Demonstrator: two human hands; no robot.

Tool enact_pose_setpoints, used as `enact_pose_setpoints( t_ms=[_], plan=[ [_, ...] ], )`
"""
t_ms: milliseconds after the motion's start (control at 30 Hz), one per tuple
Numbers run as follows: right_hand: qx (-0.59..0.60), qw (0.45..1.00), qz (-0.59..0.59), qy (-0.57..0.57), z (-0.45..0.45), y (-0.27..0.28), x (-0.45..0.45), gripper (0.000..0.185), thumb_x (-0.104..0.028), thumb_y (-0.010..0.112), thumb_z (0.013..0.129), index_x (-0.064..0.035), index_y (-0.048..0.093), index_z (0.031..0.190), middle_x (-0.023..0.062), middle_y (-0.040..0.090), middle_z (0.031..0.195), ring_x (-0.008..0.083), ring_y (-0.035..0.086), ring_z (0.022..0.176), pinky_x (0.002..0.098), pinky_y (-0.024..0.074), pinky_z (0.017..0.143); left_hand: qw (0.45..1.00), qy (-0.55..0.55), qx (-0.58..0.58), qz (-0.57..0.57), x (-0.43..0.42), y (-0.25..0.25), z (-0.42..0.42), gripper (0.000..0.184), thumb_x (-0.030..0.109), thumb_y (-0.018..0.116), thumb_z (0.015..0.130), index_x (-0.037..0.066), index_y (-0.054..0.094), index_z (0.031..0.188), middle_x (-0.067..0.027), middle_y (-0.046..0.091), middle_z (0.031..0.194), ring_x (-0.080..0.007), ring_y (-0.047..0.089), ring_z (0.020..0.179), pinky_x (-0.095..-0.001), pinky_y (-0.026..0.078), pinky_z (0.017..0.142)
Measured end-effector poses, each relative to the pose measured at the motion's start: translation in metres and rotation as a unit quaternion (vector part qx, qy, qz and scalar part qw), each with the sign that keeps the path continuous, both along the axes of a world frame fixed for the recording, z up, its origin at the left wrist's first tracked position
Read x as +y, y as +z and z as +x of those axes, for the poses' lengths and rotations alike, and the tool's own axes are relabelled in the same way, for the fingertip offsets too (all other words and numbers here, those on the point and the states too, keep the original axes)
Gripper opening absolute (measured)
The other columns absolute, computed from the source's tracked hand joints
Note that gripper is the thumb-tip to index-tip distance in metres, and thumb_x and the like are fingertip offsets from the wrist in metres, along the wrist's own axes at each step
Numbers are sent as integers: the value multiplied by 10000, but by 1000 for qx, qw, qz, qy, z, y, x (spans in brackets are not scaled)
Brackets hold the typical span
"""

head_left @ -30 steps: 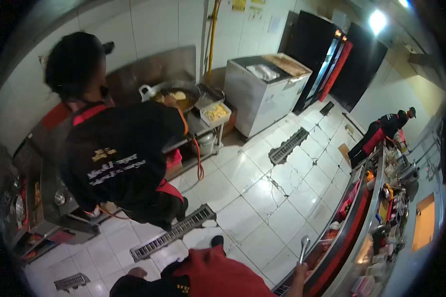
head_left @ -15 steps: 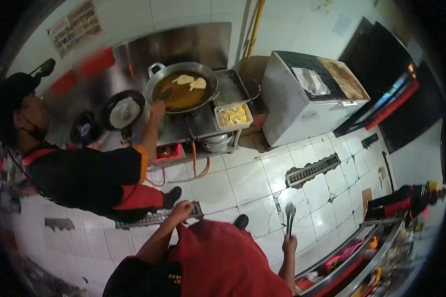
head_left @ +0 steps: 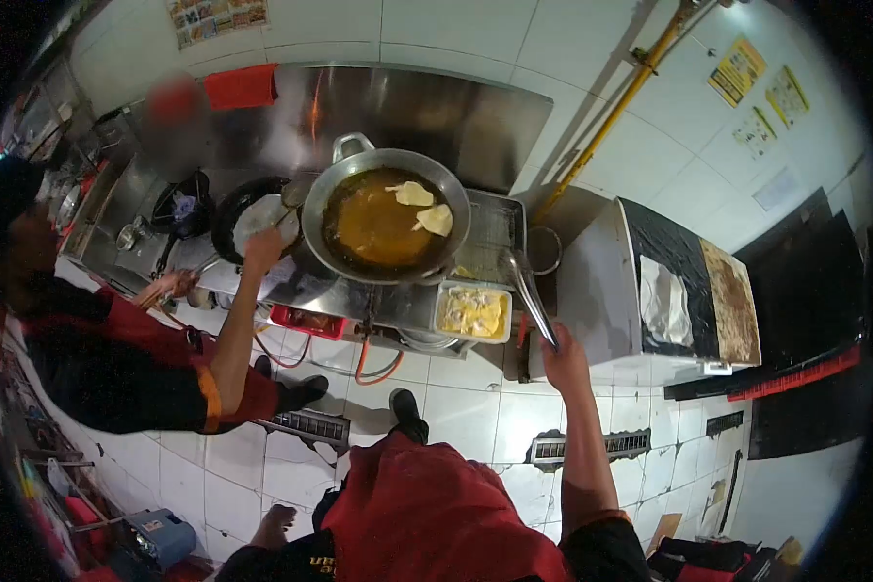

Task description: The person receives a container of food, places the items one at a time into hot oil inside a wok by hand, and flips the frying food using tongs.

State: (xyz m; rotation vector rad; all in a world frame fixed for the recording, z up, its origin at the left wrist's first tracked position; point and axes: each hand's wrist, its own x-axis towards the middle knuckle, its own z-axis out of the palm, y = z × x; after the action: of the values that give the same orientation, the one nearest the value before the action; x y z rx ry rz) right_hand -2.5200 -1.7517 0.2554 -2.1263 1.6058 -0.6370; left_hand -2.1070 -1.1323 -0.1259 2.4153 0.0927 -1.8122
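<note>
My right hand (head_left: 565, 361) is closed around the handle end of a pair of metal tongs (head_left: 529, 291). The tongs point up and away, their far end over the right side of a metal tray (head_left: 500, 215). Just left of them stands a white tub (head_left: 474, 312) of yellow, battered-looking pieces. Farther left, a large wok (head_left: 317, 228) of brown oil holds two pale yellow pieces (head_left: 435, 220). My left hand (head_left: 277, 522) hangs low beside my red apron (head_left: 427, 514), fingers loosely bent and partly apart, with nothing visible in them.
At left, a co-worker's hand (head_left: 262, 250) holds a ladle (head_left: 294, 197) over a dark pan (head_left: 225, 225) with whitish contents. A white chest freezer (head_left: 601, 291) stands at right. Orange hoses (head_left: 364, 364) hang below the stove. Broken tiles surround a floor drain (head_left: 592, 447).
My view has turned toward the stove and come closer. My right hand has raised the tongs beside the tray. The co-worker's ladle has moved from the wok to the dark pan.
</note>
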Motion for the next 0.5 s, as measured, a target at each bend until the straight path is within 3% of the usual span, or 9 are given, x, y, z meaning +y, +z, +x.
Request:
enact_pose_setpoints(
  t_ms=[67,100,133,200,267,333,400,467,500],
  plan=[
    [30,998,50,33,37,7,-37,245,-193,560,859,-52,546,1059,249,616,900,446,584,847,495,465,708,885,357,142,-264,-28,33,-17,210,250,556,896,88,594,1024,6,644,841,-136,569,639,-366,471,566],
    [71,995,40,59,52,1,-63,253,-198,548,863,-53,538,1071,245,620,903,433,592,847,496,474,708,960,53,166,-217,-79,-26,2,299,351,555,886,94,639,759,-56,575,587,-194,521,483,-408,441,472],
    [108,990,28,84,68,-10,-91,262,-202,536,867,-54,529,1083,241,624,906,421,601,847,498,482,709,955,-231,7,-187,-115,-43,5,237,276,499,913,95,653,922,-28,640,812,-183,601,755,-409,491,674],
    [202,967,0,157,98,-31,-142,287,-211,520,872,-43,519,1105,227,639,934,394,624,842,488,500,716,811,-441,-244,-297,-207,-12,-13,233,208,474,889,52,647,876,-140,653,880,-299,632,856,-434,497,746],
    [227,958,8,173,130,-51,-182,295,-219,511,877,-37,521,1109,216,642,958,382,629,868,477,508,724,885,-86,-217,-403,-277,27,-31,196,162,483,895,27,622,922,-169,641,955,-313,614,924,-428,488,797],
    [249,949,7,194,156,-64,-211,305,-228,502,883,-30,524,1114,205,645,983,371,635,894,465,517,732,903,-70,-209,-368,-343,114,-43,181,141,492,890,19,612,949,-177,632,974,-326,602,940,-424,484,805],
    [305,925,9,224,173,-78,-229,326,-252,574,839,-31,541,1077,220,638,962,384,628,889,469,510,758,924,-45,-194,-328,-354,134,-52,175,120,500,884,11,601,976,-185,622,994,-338,589,955,-420,479,813],
    [304,921,31,243,177,-93,-240,322,-251,577,838,-32,540,1072,221,638,965,386,629,894,472,510,761,866,-84,-271,-411,-327,126,-63,164,90,521,845,22,601,971,-173,617,956,-342,587,921,-417,478,804],
    [300,920,50,248,176,-99,-245,319,-250,580,838,-33,539,1068,222,639,968,388,629,898,476,509,763,776,-253,-392,-425,-305,120,-69,164,64,538,796,18,596,942,-165,609,913,-333,586,890,-412,484,776]
  ],
)
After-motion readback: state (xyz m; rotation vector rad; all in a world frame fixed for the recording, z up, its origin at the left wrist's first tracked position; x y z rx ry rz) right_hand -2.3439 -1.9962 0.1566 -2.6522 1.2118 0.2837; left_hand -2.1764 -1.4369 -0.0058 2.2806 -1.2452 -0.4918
